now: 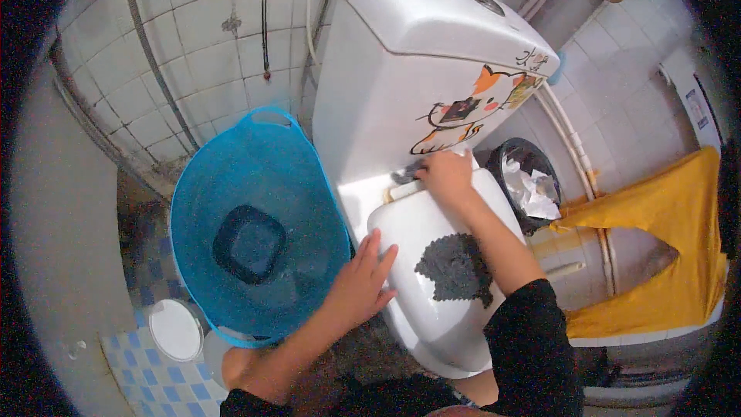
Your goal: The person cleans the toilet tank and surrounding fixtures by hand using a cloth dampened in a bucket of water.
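Grey cloth (407, 172) lies at the back of the closed toilet lid (409, 224), low against the front of the cistern (363, 108). Its visible part is a short, crumpled strip whose long axis follows the foot of the cistern, rising slightly from left to right; the free end points left, toward the blue tub (305, 174). The right hand (448, 175) reaches over the lid to it, fingers together and seemingly clamped on the cloth, though the hand itself hides most of the grip. The left hand (364, 272) rests at the lid's left edge with its fingers spread apart, holding nothing.

The lid is white and glossy, with a ragged-edged dark grey patch (455, 269) on it beside the right forearm. An orange-and-white cat picture decorates the cistern front, and a round button sits on top.

Left of the toilet, the tub contains a dark, square-cornered basin (248, 244); a round white lid (176, 330) is just beside the tub, above blue-and-white floor tiles (158, 374). Right of the cistern, a black bin (505, 156) holds crumpled white paper. Farther right hangs a mustard-yellow cloth (671, 193), near pipes running along the pale tiled wall (208, 54).
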Available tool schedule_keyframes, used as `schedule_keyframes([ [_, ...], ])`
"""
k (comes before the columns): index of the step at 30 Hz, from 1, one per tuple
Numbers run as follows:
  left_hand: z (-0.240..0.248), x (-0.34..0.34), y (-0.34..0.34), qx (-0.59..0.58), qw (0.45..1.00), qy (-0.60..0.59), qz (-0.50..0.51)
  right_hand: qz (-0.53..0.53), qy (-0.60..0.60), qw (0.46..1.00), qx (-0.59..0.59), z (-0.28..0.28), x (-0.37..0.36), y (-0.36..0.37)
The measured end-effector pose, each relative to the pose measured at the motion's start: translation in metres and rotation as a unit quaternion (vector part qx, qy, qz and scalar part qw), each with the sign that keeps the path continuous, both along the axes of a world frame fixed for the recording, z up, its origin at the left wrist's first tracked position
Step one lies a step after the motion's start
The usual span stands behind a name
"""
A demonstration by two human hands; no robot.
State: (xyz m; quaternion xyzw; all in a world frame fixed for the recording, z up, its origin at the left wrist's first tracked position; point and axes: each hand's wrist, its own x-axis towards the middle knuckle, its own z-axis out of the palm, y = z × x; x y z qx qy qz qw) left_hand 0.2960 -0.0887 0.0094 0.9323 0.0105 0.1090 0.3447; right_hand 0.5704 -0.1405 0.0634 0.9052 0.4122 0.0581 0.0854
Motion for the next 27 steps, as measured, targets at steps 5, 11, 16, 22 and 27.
schedule_keyframes([
  [5, 0.003, 0.000, -0.001, 0.002, 1.000, 0.000, -0.012, -0.105, -0.029, 0.994, -0.012, 0.001, 0.064, -0.033],
  [11, -0.002, 0.002, -0.004, 0.002, 1.000, 0.009, 0.003, 0.022, 0.070, 0.997, -0.011, 0.007, -0.010, 0.010],
  [16, -0.007, 0.003, -0.002, 0.016, 1.000, -0.012, -0.009, -0.016, 0.020, 0.999, -0.025, 0.010, 0.025, -0.013],
  [22, -0.007, 0.007, -0.007, 0.034, 0.999, -0.018, -0.007, -0.077, -0.056, 0.995, -0.014, 0.003, 0.067, -0.038],
  [27, -0.007, 0.005, -0.007, 0.039, 0.999, -0.005, 0.008, 0.043, 0.057, 0.997, -0.018, 0.004, -0.010, 0.015],
])
